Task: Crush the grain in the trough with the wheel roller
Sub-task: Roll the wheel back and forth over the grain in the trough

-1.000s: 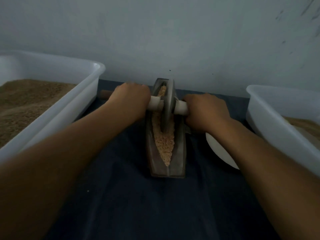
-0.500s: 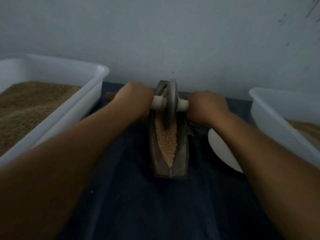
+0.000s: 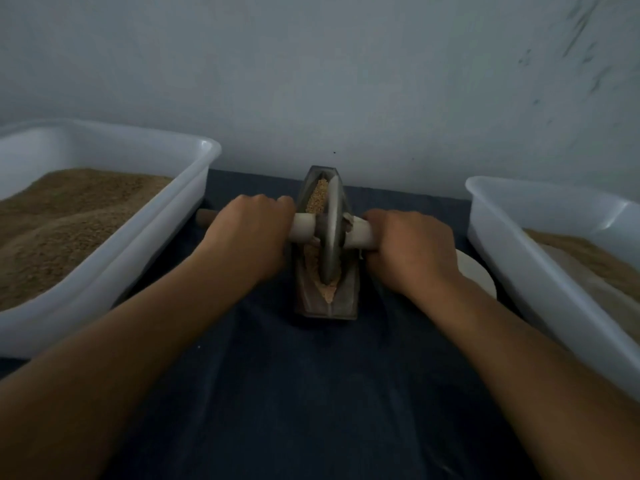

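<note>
Dark cloth covers the tabletop (image 3: 311, 393) below a pale wall, with the trough (image 3: 327, 299) at centre and the wheel roller (image 3: 331, 233) standing in it toward its near end. Left hand (image 3: 249, 233) and right hand (image 3: 412, 247) each wrap an axle end. Grain (image 3: 320, 199) beyond the wheel looks whole (crushing seemingly partial); white bins (image 3: 194, 188) flank both sides.

A pale grey-blue wall (image 3: 346, 71) fills the upper half of the view, plain apart from dark scuffs (image 3: 585, 39) toward its upper right corner and a few small specks lower down. Below it, a dark blue cloth (image 3: 311, 393) covers the worktop. The light is dim and even.
</note>
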A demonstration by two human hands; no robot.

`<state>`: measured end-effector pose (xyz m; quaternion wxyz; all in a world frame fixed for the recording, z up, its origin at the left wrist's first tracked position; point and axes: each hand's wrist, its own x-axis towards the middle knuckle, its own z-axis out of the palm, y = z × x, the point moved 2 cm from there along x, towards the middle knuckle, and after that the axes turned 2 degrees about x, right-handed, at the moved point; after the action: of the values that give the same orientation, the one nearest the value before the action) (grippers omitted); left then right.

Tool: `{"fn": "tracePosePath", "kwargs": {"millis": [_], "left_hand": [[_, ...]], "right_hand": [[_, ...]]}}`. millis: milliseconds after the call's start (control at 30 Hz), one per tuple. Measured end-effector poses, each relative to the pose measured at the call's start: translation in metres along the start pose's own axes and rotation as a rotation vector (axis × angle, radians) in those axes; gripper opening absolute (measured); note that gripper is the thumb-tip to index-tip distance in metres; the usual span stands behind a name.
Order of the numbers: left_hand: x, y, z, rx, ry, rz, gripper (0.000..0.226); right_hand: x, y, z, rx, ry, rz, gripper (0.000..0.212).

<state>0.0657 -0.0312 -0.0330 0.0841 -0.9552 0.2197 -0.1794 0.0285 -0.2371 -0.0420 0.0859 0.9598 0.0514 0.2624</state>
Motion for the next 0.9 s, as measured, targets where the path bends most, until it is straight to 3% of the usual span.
{"fn": "tracePosePath", "kwargs": {"millis": [200, 367, 667, 900], "left_hand": [[-0.021, -0.002, 0.002, -0.012, 0.09, -0.015, 0.041], [-0.003, -0.005, 0.012, -0.029, 0.018, -0.015, 0.042], [0.058, -0.009, 0.026, 0.018, -0.022, -0.014, 0.042], [0.096, -0.02, 0.038, 0.001, -0.125, -0.027, 0.045]], "right_hand": [[-0.005, -0.009, -0.014, -0.053, 0.076, -0.033, 0.017], [0.004, -0.007, -0.002, -0.063, 0.068, -0.05, 0.021], [0.056, 0.013, 0.039, 0.045, -0.171, 0.069, 0.024], [0.107, 0.024, 0.054, 0.063, -0.387, 0.039, 0.023]]}}
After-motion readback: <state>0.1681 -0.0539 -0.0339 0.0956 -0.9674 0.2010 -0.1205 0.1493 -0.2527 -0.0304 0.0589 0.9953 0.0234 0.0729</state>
